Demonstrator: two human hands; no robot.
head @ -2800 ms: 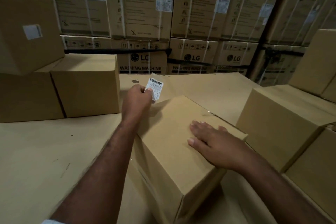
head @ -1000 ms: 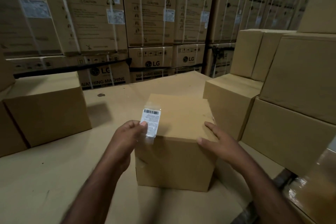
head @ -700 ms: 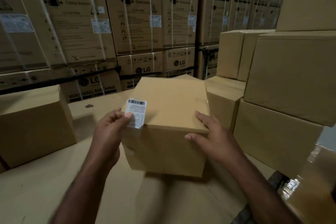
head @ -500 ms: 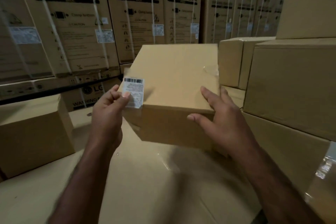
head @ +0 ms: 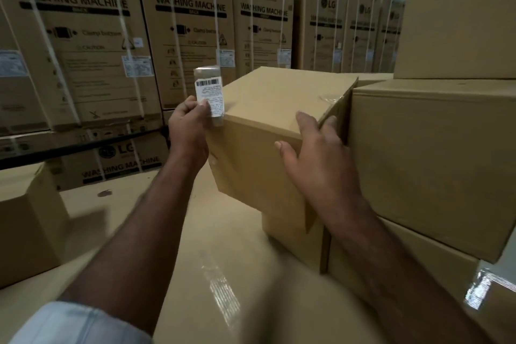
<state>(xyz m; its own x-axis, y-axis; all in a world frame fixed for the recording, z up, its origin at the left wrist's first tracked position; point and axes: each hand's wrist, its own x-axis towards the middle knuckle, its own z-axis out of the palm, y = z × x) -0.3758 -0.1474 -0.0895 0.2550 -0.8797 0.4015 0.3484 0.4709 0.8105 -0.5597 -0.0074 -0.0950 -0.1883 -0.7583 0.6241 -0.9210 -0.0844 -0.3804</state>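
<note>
A plain brown cardboard box (head: 268, 109) is lifted above the cardboard surface, tilted, its right edge against a stacked box. My left hand (head: 188, 128) is at the box's left near corner and pinches a white barcode label (head: 210, 96) on clear tape between thumb and fingers. My right hand (head: 312, 153) is spread over the box's right near corner, fingers over the top edge and thumb on the front face.
Stacked plain boxes (head: 430, 153) fill the right side, one higher (head: 458, 14). Another plain box (head: 28, 226) sits at the left on the cardboard surface (head: 195, 260). Tall LG washing machine cartons (head: 92, 45) form a wall behind.
The box has been lifted off the surface and carried up and to the right, against the right-hand stack. My left hand still holds the label at the box's left corner.
</note>
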